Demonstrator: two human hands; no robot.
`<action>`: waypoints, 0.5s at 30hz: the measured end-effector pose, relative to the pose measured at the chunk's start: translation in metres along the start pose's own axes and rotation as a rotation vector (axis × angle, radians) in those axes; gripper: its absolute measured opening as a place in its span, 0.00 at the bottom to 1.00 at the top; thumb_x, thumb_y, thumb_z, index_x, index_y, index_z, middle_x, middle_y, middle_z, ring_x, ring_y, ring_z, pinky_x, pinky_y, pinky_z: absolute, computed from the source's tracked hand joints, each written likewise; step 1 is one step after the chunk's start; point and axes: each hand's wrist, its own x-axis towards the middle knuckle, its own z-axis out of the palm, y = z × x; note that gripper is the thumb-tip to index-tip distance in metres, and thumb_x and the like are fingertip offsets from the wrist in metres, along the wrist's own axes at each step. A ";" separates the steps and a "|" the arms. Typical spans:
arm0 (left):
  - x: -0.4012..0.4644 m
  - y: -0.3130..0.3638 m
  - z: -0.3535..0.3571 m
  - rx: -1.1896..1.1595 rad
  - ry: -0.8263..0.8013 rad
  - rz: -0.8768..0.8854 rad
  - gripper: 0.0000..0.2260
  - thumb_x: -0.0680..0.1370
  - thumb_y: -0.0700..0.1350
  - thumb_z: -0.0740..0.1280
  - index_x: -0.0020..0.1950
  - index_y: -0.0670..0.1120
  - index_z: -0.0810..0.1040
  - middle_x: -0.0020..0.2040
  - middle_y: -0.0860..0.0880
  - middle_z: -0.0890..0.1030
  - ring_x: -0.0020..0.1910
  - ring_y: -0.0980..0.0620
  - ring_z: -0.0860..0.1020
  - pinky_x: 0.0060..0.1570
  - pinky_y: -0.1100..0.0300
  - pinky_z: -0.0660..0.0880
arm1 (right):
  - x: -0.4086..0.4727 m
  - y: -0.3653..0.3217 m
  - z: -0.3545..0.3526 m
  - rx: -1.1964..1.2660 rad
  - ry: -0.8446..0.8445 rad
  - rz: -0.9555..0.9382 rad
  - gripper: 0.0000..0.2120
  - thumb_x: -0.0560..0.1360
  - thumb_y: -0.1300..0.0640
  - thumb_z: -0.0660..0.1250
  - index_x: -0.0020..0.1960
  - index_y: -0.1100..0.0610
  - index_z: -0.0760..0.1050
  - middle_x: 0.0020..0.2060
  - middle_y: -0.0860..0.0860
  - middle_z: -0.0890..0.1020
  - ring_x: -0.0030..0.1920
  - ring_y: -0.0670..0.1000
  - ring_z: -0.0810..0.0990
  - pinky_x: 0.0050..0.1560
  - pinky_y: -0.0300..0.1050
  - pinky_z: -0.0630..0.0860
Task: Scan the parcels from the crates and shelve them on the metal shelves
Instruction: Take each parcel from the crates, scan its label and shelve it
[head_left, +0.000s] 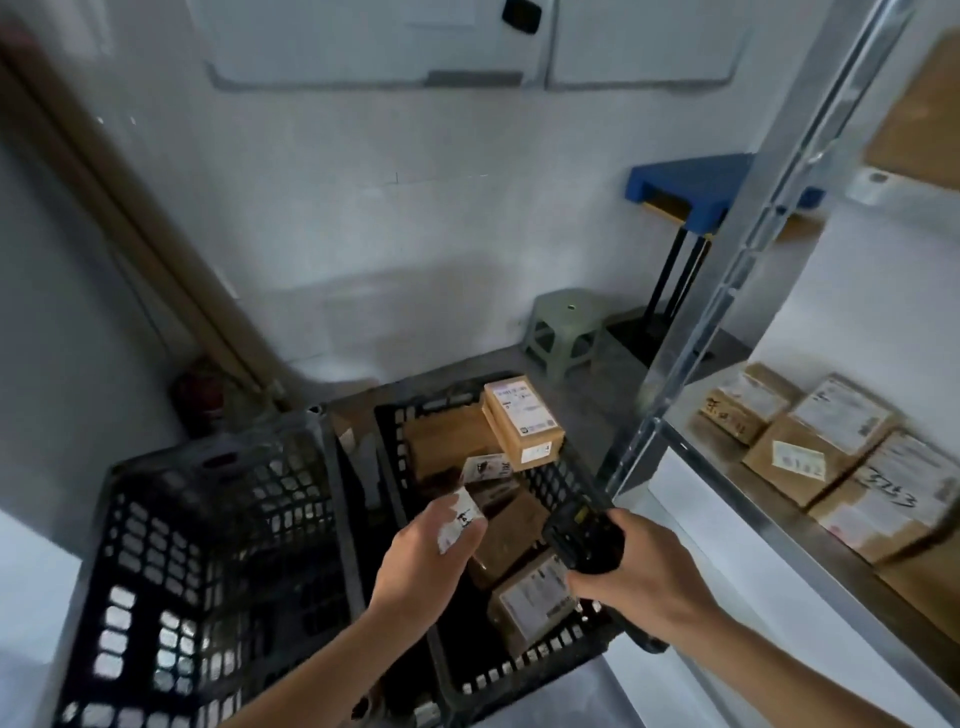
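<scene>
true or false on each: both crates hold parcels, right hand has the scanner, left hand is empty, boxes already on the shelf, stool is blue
Both crates hold parcels: false. Only the right crate shows parcels; the left crate shows none.
The right hand holds the scanner: true.
The left hand is empty: false. Its fingers pinch a small white label.
Boxes already sit on the metal shelf: true.
The stool is blue: false. It is pale green.

One head-worn wide-angle view looks forward and steeply down, close over two black plastic lattice crates (218, 525) beside the grey metal shelving unit (727, 291)
</scene>
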 end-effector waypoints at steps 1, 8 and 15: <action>0.013 0.002 0.003 -0.011 -0.016 -0.012 0.29 0.79 0.65 0.62 0.77 0.55 0.67 0.69 0.56 0.76 0.67 0.55 0.75 0.62 0.59 0.72 | 0.014 0.001 -0.001 0.002 0.001 0.004 0.22 0.62 0.43 0.81 0.52 0.43 0.77 0.43 0.39 0.83 0.44 0.37 0.81 0.46 0.37 0.81; 0.118 0.022 0.026 -0.053 -0.023 -0.138 0.12 0.81 0.58 0.65 0.63 0.57 0.78 0.55 0.58 0.80 0.56 0.58 0.78 0.59 0.57 0.75 | 0.125 0.011 -0.021 0.052 0.023 -0.005 0.17 0.64 0.46 0.81 0.46 0.44 0.76 0.41 0.41 0.83 0.42 0.38 0.81 0.43 0.39 0.80; 0.211 0.035 0.063 -0.170 0.007 -0.289 0.08 0.82 0.56 0.64 0.52 0.53 0.78 0.45 0.55 0.80 0.39 0.62 0.75 0.39 0.64 0.72 | 0.224 0.016 -0.035 0.197 -0.011 -0.020 0.15 0.68 0.51 0.81 0.46 0.45 0.76 0.41 0.39 0.83 0.42 0.35 0.80 0.38 0.30 0.71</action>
